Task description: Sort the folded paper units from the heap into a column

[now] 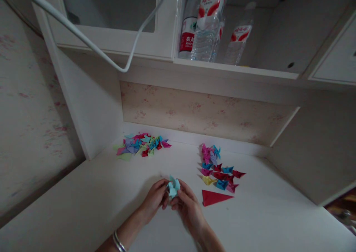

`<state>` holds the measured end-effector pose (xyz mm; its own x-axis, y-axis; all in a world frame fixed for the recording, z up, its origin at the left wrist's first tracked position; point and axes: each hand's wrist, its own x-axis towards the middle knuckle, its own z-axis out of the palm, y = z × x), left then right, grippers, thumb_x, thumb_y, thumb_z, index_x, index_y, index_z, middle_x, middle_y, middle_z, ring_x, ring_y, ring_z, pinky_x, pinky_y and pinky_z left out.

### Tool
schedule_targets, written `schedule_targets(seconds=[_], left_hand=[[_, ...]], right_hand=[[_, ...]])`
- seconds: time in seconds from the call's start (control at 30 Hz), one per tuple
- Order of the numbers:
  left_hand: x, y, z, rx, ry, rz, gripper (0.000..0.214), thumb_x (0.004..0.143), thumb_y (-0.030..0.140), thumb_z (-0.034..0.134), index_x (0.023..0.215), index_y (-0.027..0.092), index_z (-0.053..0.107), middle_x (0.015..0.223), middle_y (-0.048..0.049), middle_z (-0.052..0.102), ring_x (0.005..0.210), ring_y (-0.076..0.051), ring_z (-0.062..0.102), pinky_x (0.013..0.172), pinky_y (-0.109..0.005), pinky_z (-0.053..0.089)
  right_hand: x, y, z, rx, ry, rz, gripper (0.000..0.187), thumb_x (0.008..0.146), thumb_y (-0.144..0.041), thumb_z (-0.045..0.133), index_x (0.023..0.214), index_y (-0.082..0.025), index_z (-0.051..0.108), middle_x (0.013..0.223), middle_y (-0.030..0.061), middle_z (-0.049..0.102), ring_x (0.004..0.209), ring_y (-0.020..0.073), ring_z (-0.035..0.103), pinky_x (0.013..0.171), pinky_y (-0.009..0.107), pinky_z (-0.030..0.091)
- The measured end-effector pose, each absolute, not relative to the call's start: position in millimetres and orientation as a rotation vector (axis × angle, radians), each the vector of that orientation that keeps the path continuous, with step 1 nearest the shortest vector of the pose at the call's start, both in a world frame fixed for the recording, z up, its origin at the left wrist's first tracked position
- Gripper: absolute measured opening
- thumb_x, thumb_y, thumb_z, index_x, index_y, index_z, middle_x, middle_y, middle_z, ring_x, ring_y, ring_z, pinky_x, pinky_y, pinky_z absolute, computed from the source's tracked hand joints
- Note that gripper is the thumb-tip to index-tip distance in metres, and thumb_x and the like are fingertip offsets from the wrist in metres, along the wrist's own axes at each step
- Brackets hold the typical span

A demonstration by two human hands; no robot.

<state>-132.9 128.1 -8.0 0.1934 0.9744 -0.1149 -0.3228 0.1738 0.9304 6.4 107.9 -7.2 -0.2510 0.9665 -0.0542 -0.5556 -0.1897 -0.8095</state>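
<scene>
Between my two hands, just above the white desk, is a small pale-turquoise folded paper piece [173,187] with several points sticking up. My left hand [154,199] pinches its left side, with the fingers curled. From the right, my right hand [188,204] grips it between thumb and fingers. A flat red paper triangle [214,198] lies just right of my right hand. Beyond it sits a group of folded paper pieces [221,175] in red, blue, pink and yellow. Another heap of colourful folded paper [141,144] rests at the back left.
The white desk [111,207] has side panels left and right and a low back ledge. Overhead, a shelf [236,68] holds several plastic bottles [208,26]. A white bent tube [91,46] crosses the upper left in front of the cabinet.
</scene>
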Motion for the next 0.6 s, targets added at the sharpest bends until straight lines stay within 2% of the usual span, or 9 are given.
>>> schedule_targets(seconds=[0.1,0.23,0.3,0.47,0.6], left_hand=[[-131.5,129.0,-9.0,0.930,0.945,1.133,0.025,0.072,0.041,0.062,0.079,0.017,0.058,0.051,0.0069,0.049,0.033,-0.005,0.037,0.031,-0.017,0.023],[-131.0,129.6,-10.5,0.963,0.992,1.143,0.028,0.075,0.046,0.060,0.076,0.019,0.055,0.050,0.0083,0.044,0.032,-0.005,0.036,0.031,-0.017,0.022],[-133.4,131.1,-10.9,1.000,1.040,1.179,0.028,0.076,0.047,0.058,0.078,0.020,0.054,0.052,0.0080,0.045,0.035,-0.006,0.038,0.032,-0.017,0.024],[-146.5,135.2,-3.8,1.179,1.300,1.314,0.025,0.077,0.044,0.059,0.084,0.020,0.060,0.059,0.0060,0.049,0.037,-0.006,0.035,0.036,-0.019,0.026],[-151.1,130.6,7.4,1.438,1.270,1.392,0.023,0.077,0.042,0.060,0.084,0.022,0.069,0.089,-0.0029,0.058,0.054,-0.010,0.050,0.049,-0.022,0.039]], right_hand=[[7.8,109.3,-9.3,-0.702,-0.783,1.667,0.049,0.070,-0.026,0.073,0.117,-0.024,0.061,0.097,0.0055,0.066,0.066,0.0157,0.061,0.057,0.027,0.046],[7.9,110.5,-9.2,-0.713,-0.856,1.629,0.020,0.071,-0.023,0.071,0.090,-0.017,0.072,0.085,0.0063,0.068,0.074,0.0181,0.059,0.068,0.028,0.045],[7.6,112.3,-11.4,-0.745,-0.879,1.606,0.015,0.072,-0.025,0.071,0.083,-0.016,0.072,0.078,0.0056,0.068,0.070,0.0167,0.058,0.066,0.027,0.044],[7.5,118.3,-18.9,-0.897,-0.883,1.529,0.026,0.073,-0.035,0.072,0.088,-0.014,0.071,0.072,0.0042,0.065,0.058,0.0127,0.052,0.055,0.025,0.042],[6.9,119.5,-18.3,-0.924,-0.892,1.506,0.031,0.071,-0.040,0.073,0.088,-0.014,0.071,0.071,0.0038,0.064,0.054,0.0108,0.050,0.051,0.023,0.042]])
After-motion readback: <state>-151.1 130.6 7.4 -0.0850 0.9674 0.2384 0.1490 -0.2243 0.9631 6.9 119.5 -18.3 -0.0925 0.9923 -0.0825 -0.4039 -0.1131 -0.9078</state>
